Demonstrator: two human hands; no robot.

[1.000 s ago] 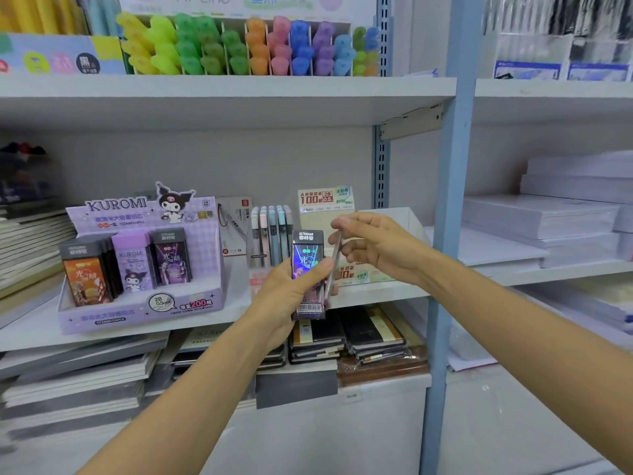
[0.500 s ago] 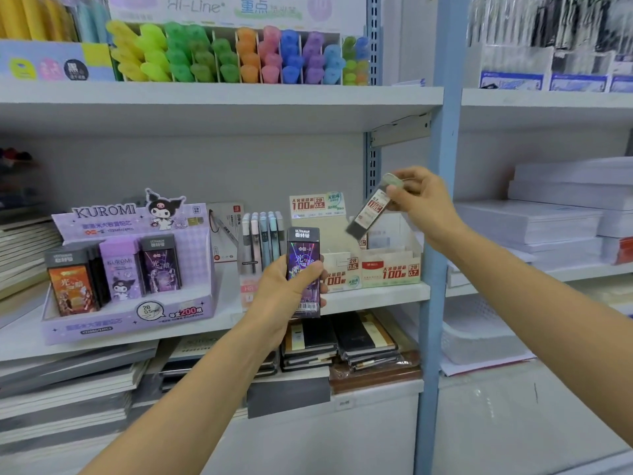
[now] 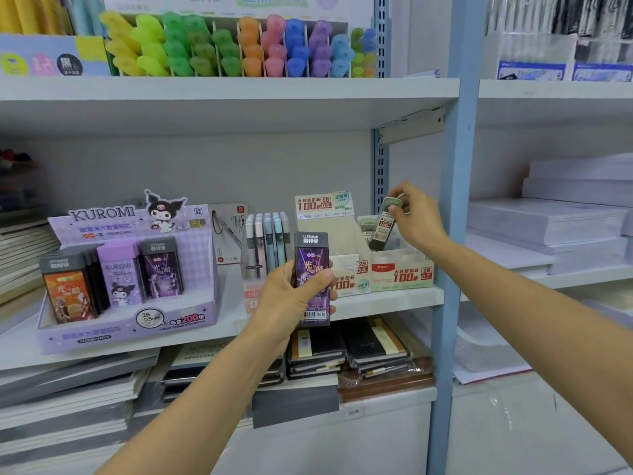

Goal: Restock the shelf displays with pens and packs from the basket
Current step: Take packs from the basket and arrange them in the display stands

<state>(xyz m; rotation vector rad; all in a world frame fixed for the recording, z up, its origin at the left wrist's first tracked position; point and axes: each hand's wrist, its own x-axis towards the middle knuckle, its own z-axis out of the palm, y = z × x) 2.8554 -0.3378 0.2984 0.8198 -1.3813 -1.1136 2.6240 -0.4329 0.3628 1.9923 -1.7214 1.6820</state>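
Since half a second ago the right hand [image 3: 416, 219] has dropped toward the shelf, and the tube [image 3: 381, 231] it carries, then slanted high above the boxes, now hangs almost upright. Thumb and forefinger pinch the tube by its pale green cap at the top. The dark body runs down below the fingers, and its lower end dips behind the front wall of the 0.7 box [image 3: 402, 274]; which slot it is in cannot be told. Just left of those fingers stands the 0.5 box [image 3: 346, 241], touching the 0.7 box.

The left hand [image 3: 287, 299] has barely shifted. It grasps the pack [image 3: 311, 269] upright in front of the shelf edge, thumb curled across the purple face and fingers wrapped behind.

Just beyond and left of that thumb stand the pens [image 3: 267, 241], and farther left the Kuromi display [image 3: 126, 334]. Highlighters [image 3: 239, 46] sit above both hands, and notebooks [image 3: 346, 351] lie below the left fingers. Right of the right fingers is the blue post [image 3: 452, 200], with paper stacks [image 3: 548, 221] beyond it.
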